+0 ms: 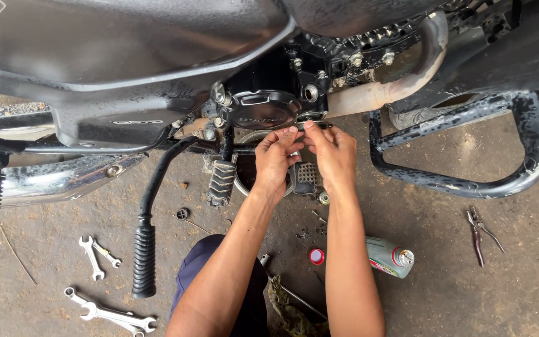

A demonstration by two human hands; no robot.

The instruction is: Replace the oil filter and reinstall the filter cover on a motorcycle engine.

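A black motorcycle engine cover (263, 109) sits under the dark fuel tank (126, 43). My left hand (276, 159) and my right hand (332, 153) meet just below the cover, fingertips pinched together on a small part that I cannot make out. Beneath the hands lie a round drain pan (244, 175), the ribbed footpeg (221, 183) and the brake pedal (307, 176). The exhaust pipe (394, 87) curves away at the upper right.
On the concrete floor lie several spanners (98, 256), another spanner pair (113, 317), pliers (478, 234), a grey oil bottle (389, 257) on its side and its red cap (317, 256). The kick-start lever (145, 259) and black crash guard (469, 181) stick out. A rag (288, 309) lies near my knee.
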